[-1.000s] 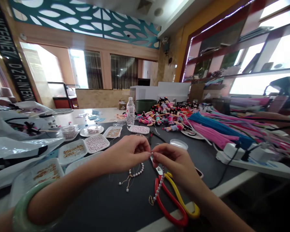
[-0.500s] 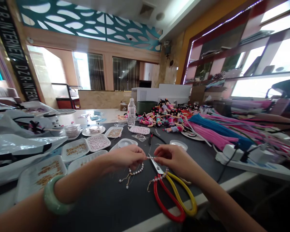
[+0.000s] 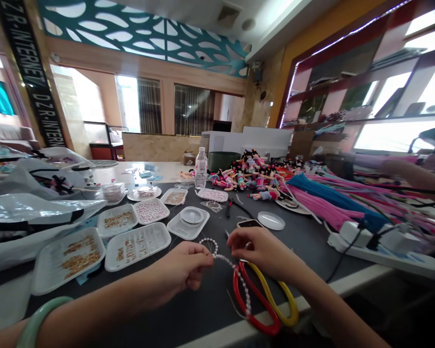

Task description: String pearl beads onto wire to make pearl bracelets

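My left hand [image 3: 189, 266] is closed, thumb and fingertips pinching a strand of small pale beads [image 3: 247, 296]. Part of the strand makes a loop beyond the fingertips; the rest runs right and hangs down over the red scissor handle. My right hand [image 3: 257, 249] is curled above the scissors [image 3: 255, 319], which have one red and one yellow handle and lie on the dark table top [image 3: 148, 309]. The right fingertips are drawn together, and whatever they hold is too small or hidden to name. The right hand covers most of the scissor blades.
White trays of gold findings [image 3: 82, 256] and pink beads [image 3: 148, 211] stand at left. Black-handled pliers [image 3: 241, 208], a round lid [image 3: 271, 221] and a water bottle [image 3: 201, 169] lie beyond my hands. Dolls [image 3: 253, 176], pink pipe cleaners [image 3: 322, 208] and a power strip [image 3: 384, 251] occupy the right; another person's arm [image 3: 416, 176] reaches in.
My hands have moved apart, the left going lower and leftward with the beads. The strand now stretches from the left fingertips across the scissors. The view has shifted slightly.
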The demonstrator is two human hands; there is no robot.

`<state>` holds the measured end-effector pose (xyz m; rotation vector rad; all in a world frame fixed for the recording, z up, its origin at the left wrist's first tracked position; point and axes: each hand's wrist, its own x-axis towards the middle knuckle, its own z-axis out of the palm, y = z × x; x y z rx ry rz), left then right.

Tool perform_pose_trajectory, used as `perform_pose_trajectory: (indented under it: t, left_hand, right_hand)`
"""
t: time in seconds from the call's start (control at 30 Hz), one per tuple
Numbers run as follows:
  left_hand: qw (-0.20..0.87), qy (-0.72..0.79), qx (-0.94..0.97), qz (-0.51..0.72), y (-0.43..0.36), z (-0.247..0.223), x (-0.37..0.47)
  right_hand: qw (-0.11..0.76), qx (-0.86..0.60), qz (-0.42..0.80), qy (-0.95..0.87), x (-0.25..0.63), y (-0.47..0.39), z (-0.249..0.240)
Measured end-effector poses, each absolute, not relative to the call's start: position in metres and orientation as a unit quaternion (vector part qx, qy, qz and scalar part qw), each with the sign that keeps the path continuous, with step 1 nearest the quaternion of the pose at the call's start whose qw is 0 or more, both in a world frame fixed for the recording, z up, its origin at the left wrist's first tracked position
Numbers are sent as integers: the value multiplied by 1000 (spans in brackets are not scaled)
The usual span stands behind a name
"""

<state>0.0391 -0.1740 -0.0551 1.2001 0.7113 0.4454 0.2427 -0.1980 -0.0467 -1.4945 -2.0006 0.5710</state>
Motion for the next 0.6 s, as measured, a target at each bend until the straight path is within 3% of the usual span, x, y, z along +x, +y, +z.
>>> perform_pose_trajectory:
  t: [0.27,0.47,0.6]
  left_hand:
    - [744,347,470,324,-185,-67,36]
    - [757,332,446,343,-193,-70,35]
    - [776,309,427,347,-199,-70,36]
  right_hand:
    - [196,-672,75,-710,270,-190,-25]
    - [74,-718,123,-681,252,-217,-52]
    - [7,-769,49,-637,234,-234,-68]
